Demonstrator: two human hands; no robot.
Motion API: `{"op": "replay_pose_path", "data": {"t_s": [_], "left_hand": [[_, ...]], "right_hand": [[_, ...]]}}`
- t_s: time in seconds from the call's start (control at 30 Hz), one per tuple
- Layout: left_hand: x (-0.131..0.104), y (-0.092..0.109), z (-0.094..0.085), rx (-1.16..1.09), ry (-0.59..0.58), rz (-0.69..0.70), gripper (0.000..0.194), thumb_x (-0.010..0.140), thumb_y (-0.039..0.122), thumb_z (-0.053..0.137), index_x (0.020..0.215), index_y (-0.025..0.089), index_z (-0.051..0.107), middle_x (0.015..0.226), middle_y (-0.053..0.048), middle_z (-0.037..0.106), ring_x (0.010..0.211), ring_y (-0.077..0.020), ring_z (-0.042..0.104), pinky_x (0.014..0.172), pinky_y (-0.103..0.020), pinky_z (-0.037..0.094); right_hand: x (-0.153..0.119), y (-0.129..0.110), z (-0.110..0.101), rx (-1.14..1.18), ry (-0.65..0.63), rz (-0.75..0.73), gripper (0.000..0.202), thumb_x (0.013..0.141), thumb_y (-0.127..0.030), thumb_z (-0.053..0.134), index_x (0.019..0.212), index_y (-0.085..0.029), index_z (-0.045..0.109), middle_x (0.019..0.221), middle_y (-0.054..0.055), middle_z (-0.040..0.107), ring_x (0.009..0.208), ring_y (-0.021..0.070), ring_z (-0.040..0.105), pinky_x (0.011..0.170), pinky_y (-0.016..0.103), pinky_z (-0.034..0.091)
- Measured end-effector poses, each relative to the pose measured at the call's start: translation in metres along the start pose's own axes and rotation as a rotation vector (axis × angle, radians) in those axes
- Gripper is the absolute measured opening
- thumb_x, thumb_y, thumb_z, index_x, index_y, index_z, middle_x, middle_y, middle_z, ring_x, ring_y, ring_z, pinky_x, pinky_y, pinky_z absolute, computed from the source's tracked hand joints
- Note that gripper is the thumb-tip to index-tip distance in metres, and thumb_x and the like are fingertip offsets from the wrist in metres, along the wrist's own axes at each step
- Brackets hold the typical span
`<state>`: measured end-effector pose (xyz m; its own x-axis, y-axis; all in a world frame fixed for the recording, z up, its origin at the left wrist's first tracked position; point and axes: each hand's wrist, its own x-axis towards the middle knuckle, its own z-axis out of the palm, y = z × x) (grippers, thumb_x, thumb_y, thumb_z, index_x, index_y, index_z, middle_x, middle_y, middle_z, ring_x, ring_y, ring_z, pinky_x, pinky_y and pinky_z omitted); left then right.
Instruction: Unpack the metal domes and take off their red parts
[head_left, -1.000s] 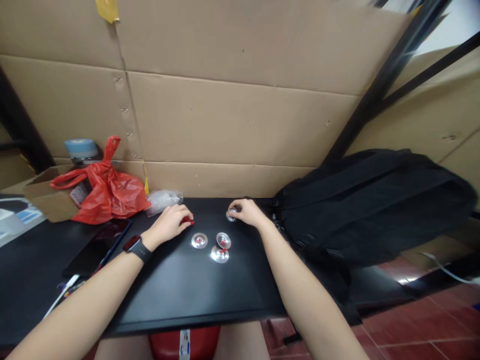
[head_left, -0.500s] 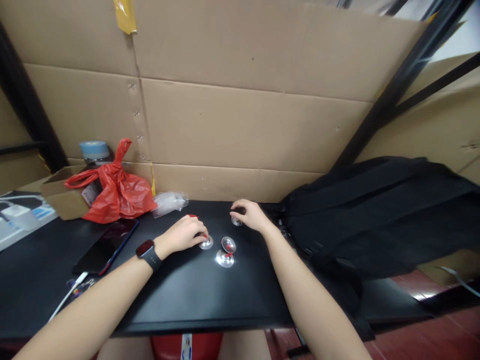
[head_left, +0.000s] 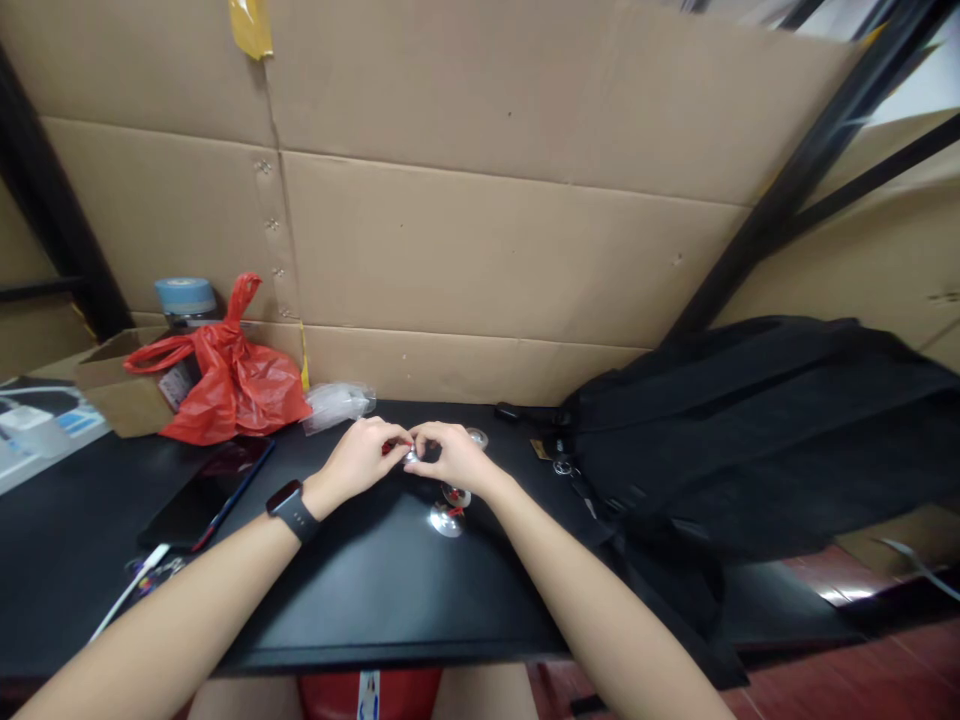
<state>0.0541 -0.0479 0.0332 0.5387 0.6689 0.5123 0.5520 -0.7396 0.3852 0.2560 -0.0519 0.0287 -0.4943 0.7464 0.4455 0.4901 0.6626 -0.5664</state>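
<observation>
My left hand (head_left: 366, 458), with a dark smartwatch (head_left: 291, 508) on its wrist, is pinched on a small clear suction cup (head_left: 411, 455) with a red part. From the other side, my right hand (head_left: 454, 462) has its thumb and fingers closed round the same suction cup. My fingers cover most of it. Just behind my right hand lies another clear suction cup (head_left: 478, 438). Nearer the table's front edge, a tilted suction cup (head_left: 456, 496) touches one lying flat (head_left: 446, 522); both have red parts.
A phone (head_left: 210, 495) with a white cable lies on the black table (head_left: 360, 610) at left. Behind it are a red plastic bag (head_left: 240, 370), an open cardboard box (head_left: 124, 385) and a clear plastic packet (head_left: 339, 405). A black backpack (head_left: 765, 430) fills the right side.
My right hand has left the rear suction cup and moved left to meet my left hand. My left hand has shifted slightly back with its suction cup.
</observation>
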Motion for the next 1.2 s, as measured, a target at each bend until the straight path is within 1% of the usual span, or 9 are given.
{"op": "replay_pose_path", "data": {"t_s": [0.17,0.33,0.43,0.57,0.73,0.9,1.0,1.1,1.2], "left_hand": [[0.002,-0.001,-0.001,-0.172,0.175,-0.147,0.018,0.090,0.016,0.047,0.102,0.021,0.059,0.088,-0.002,0.073,0.081,-0.0179,0.068,0.079,-0.031,0.050],[0.001,-0.018,0.011,-0.399,0.088,-0.305,0.022,0.083,0.019,0.058,0.103,0.022,0.047,0.089,-0.003,0.073,0.080,-0.0178,0.070,0.077,-0.032,0.052],[0.002,-0.019,0.019,-0.621,0.136,-0.327,0.037,0.082,0.027,0.064,0.108,0.023,0.038,0.094,-0.003,0.072,0.081,-0.0167,0.071,0.072,-0.028,0.052],[0.003,-0.010,0.017,-0.672,0.158,-0.306,0.039,0.079,0.024,0.065,0.106,0.023,0.036,0.089,0.000,0.069,0.080,-0.0154,0.070,0.071,-0.026,0.052],[0.005,-0.007,0.008,-0.565,0.167,-0.225,0.033,0.079,0.020,0.063,0.102,0.023,0.039,0.086,0.001,0.066,0.082,-0.0153,0.069,0.073,-0.026,0.051],[0.005,-0.027,-0.008,-0.203,0.190,-0.190,0.021,0.079,0.017,0.061,0.096,0.021,0.050,0.085,0.000,0.069,0.081,-0.0167,0.068,0.078,-0.029,0.050],[0.004,-0.038,-0.018,-0.012,0.152,-0.174,0.004,0.079,0.017,0.060,0.082,0.020,0.060,0.085,-0.001,0.072,0.081,-0.0180,0.067,0.077,-0.030,0.049],[0.003,-0.044,-0.023,0.087,0.051,-0.125,0.006,0.079,0.017,0.061,0.079,0.020,0.066,0.086,-0.001,0.074,0.081,-0.0190,0.068,0.076,-0.029,0.049],[0.001,-0.048,-0.021,0.149,-0.017,-0.104,0.007,0.079,0.018,0.063,0.080,0.020,0.070,0.085,-0.002,0.075,0.082,-0.0202,0.068,0.074,-0.029,0.049]], "right_hand": [[0.000,0.001,0.001,0.110,0.123,0.042,0.021,0.075,-0.025,0.072,0.073,-0.022,0.051,0.099,0.003,0.070,0.089,0.0186,0.065,0.080,0.031,0.051],[0.001,-0.003,0.006,0.171,0.236,0.051,0.019,0.077,-0.027,0.068,0.076,-0.022,0.050,0.105,0.006,0.065,0.098,0.0194,0.063,0.081,0.032,0.052],[0.002,-0.008,0.011,0.304,0.230,0.048,0.023,0.078,-0.029,0.068,0.082,-0.023,0.047,0.111,0.006,0.063,0.101,0.0196,0.064,0.080,0.032,0.053],[0.001,-0.014,0.014,0.447,0.234,0.055,0.034,0.076,-0.027,0.070,0.096,-0.025,0.043,0.119,0.007,0.061,0.105,0.0198,0.065,0.080,0.032,0.054],[0.001,-0.013,0.014,0.454,0.240,0.063,0.049,0.075,-0.026,0.074,0.112,-0.027,0.041,0.120,0.009,0.064,0.112,0.0216,0.063,0.085,0.035,0.054],[0.003,-0.002,0.009,0.437,0.294,0.097,0.049,0.074,-0.026,0.073,0.111,-0.027,0.042,0.119,0.008,0.064,0.112,0.0219,0.063,0.085,0.036,0.052],[0.002,0.010,-0.005,0.213,0.293,0.106,0.041,0.073,-0.023,0.071,0.107,-0.026,0.048,0.114,0.006,0.065,0.107,0.0219,0.063,0.085,0.036,0.050],[-0.002,0.028,-0.024,-0.042,0.292,0.123,0.034,0.073,-0.021,0.069,0.103,-0.023,0.054,0.106,0.005,0.066,0.099,0.0214,0.064,0.085,0.036,0.049],[-0.007,0.049,-0.040,-0.154,0.297,0.202,0.033,0.070,-0.022,0.071,0.100,-0.021,0.057,0.101,0.006,0.067,0.092,0.0208,0.064,0.084,0.035,0.049]]}}
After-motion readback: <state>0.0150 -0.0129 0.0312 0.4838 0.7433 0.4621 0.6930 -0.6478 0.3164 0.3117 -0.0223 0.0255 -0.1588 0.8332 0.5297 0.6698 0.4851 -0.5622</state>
